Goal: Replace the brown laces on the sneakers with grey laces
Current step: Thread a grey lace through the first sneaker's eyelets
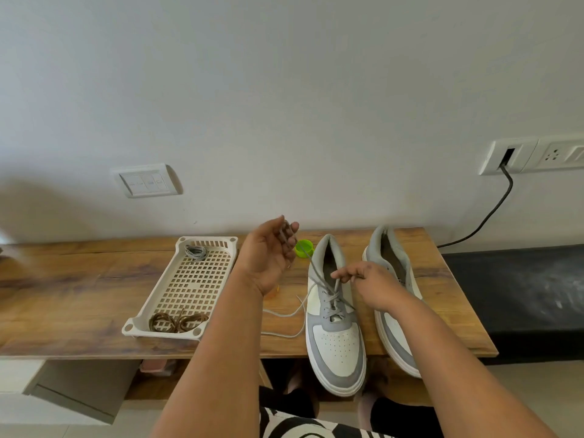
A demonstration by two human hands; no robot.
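Left hand [271,251] is raised, fingers curled around one end of the grey lace [319,279]; right hand [363,279] pinches the other strand over the left sneaker [335,330], which overhangs the table's [79,298] front edge. Brown laces [177,320] sit in the tray's [186,286] near end.
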